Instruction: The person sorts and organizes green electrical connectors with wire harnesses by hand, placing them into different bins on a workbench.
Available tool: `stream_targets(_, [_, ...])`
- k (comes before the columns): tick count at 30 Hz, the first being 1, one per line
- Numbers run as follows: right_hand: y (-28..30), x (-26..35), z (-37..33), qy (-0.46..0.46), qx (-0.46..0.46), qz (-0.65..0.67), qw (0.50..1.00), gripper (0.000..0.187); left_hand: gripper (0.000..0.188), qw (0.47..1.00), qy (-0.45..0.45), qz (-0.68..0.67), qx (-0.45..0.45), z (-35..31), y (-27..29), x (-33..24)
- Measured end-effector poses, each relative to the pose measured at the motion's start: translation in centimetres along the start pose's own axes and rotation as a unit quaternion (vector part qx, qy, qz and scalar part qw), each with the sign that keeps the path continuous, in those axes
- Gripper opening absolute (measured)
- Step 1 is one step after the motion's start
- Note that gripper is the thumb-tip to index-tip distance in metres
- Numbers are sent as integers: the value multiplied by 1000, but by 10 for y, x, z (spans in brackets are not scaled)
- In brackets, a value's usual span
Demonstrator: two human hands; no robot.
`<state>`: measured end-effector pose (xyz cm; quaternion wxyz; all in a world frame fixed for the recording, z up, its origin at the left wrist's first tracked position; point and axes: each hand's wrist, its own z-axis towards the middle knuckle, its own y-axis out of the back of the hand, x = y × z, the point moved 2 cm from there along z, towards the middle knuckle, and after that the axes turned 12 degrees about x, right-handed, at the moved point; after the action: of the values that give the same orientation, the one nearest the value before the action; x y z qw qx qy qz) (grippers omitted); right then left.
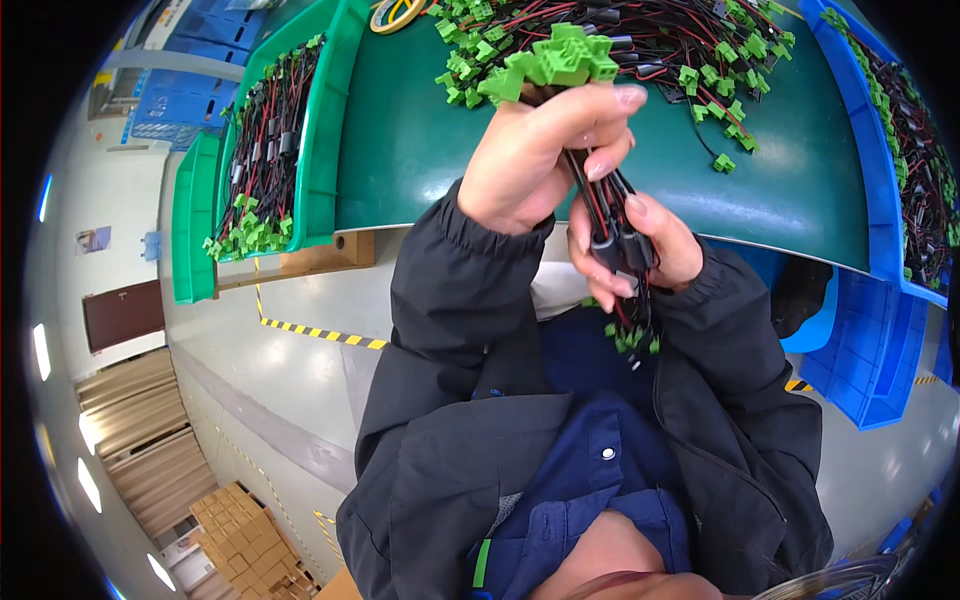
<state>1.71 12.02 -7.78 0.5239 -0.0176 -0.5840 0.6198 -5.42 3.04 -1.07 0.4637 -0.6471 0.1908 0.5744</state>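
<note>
Both hands hold one bundle of black and red wires with green connectors, above the near edge of the green table. My left hand (545,150) is closed round the bundle just below a cluster of green connectors (560,58). Lower down, my right hand (645,245) is closed round the wires beside their black cylinders (622,250). Small green connectors (632,340) hang from the bundle's lower end, in front of my jacket. Farther back on the table lies a pile of similar wire harnesses (680,60), behind my hands.
A green bin (325,150) full of harnesses stands at the left. Another blue bin (865,130) with harnesses is at the right, above an outer blue crate (865,350). A tape roll (397,14) lies at the back of the green table (400,150).
</note>
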Motion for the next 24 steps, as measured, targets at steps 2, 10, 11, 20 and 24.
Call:
stream_targets(2, [4, 4, -2, -29, -17, -3, 999, 56, 31, 1000, 0, 23, -19, 3, 0, -2])
stream_targets(10, [-6, -10, -10, -189, 71, -82, 976, 21, 16, 990, -74, -118, 7, 19, 38, -1])
stream_targets(11, [-6, -11, -10, -190, 72, -79, 976, 21, 15, 987, -94, -133, 7, 22, 47, -6])
stream_targets(20, [0, -9, -18, -197, 112, -126, 966, 22, 27, 957, -89, -261, -88, 25, 70, -15])
stream_targets(24, [2, -10, -19, -150, 141, -4, 979, 34, 22, 938, -111, -319, 82, 24, 93, -4])
